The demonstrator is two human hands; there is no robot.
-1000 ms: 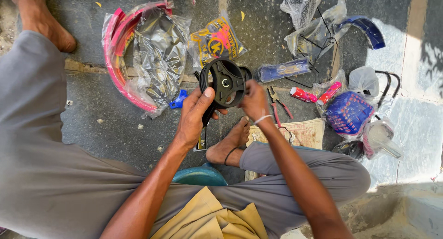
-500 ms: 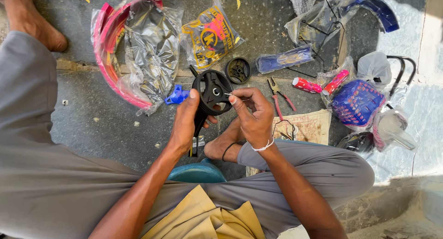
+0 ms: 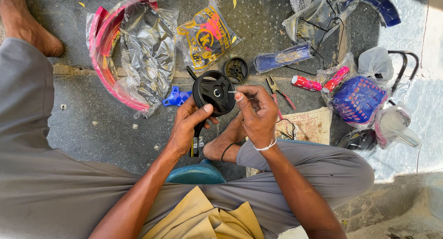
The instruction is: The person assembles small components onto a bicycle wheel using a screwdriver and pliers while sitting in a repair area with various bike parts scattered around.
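Black wheel (image 3: 213,92) gripped by left hand (image 3: 188,127); right hand (image 3: 258,112) pinching thin pin (image 3: 234,92).

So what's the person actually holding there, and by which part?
The left hand grips a small black wheel by its lower rim. The right hand pinches a thin metal pin by its end, at the wheel's hub.

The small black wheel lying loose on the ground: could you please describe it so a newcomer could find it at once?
Start at the yellow printed bag at the top centre. Just below its right corner, on the grey floor, lies the small black wheel. Unlike the larger black wheel, no hand holds it.
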